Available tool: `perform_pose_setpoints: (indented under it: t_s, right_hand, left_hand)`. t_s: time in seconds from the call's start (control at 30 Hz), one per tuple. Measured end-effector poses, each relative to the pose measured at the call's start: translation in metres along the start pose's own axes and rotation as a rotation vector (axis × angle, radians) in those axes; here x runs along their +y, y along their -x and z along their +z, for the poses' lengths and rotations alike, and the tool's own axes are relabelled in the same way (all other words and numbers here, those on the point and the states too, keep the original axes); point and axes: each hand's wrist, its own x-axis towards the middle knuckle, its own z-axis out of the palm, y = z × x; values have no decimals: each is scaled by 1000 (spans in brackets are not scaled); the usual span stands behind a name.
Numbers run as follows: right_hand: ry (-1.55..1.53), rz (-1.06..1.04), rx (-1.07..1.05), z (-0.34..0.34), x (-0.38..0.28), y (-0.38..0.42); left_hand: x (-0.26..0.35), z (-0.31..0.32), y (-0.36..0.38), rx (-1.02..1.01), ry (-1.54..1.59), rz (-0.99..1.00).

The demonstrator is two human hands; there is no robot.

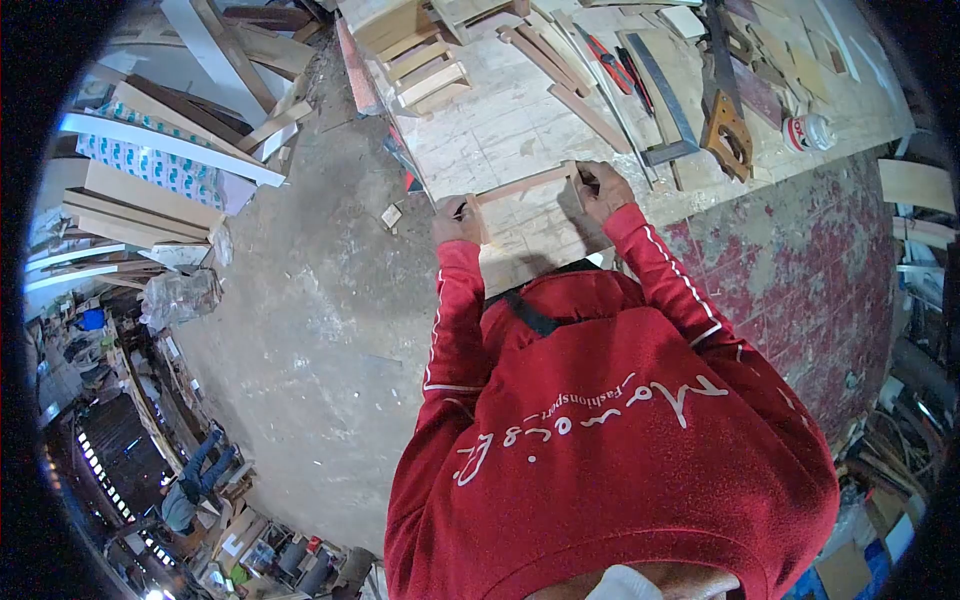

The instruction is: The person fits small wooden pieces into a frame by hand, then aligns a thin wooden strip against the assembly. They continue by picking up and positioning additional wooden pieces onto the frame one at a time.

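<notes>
In the head view, the left hand [458, 222] and right hand [604, 190] each pinch an end of a slim wooden frame [525, 186], which spans between them at the near edge of the desk [490, 150]. Whether its joints are fastened cannot be told; if they are loose, uneven pressure from the two hands could twist it out of square or pull a corner apart. Loose wood strips [590, 118] lie just beyond the right hand, where a forward push could knock them. Farther out to its right are a metal square [660, 90], a handsaw [722, 115] and a jar [808, 133]; a wide swing of that arm could catch the saw handle, which sits near the desk edge.
</notes>
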Motion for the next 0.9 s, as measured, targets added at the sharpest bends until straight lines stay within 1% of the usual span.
perform_pose_setpoints:
  t_s: [0.1, 0.27, 0.33, 0.43, 0.5, 0.63, 0.7, 0.8, 0.83, 0.87, 0.9]
  right_hand:
    - [-1, -16, 14, 1, 2, -1]
    - [41, 16, -11, -3, -2, -5]
    - [75, -3, -13, -6, -3, -8]
    - [117, -16, -21, -6, -3, -11]
    - [126, -13, -26, -5, 1, -13]
    - [150, -39, -5, 0, 12, -16]
    - [153, -42, 1, -1, 15, -19]
    - [198, -44, -34, -5, 17, -26]
    - [209, 9, -55, -5, 17, -29]
    - [221, 62, -75, -6, 17, -30]
    - [227, 65, -115, -14, 6, -32]
  left_hand:
    - [4, -1, 0, -11, 8, -41]
    - [-4, 7, -1, 20, 30, -32]
    - [-3, 7, -2, 33, 22, -28]
    - [6, 3, -2, 14, -44, 6]
    - [13, -1, -2, -45, -173, -4]
    - [5, 4, -3, -2, -70, 14]
    - [4, 5, -3, 36, -75, -46]
    - [4, 4, -5, 15, -57, -71]
    - [5, 3, -6, 13, -57, -73]
    - [7, 2, -7, -29, -117, -124]
    - [9, 1, -8, -71, -178, -175]
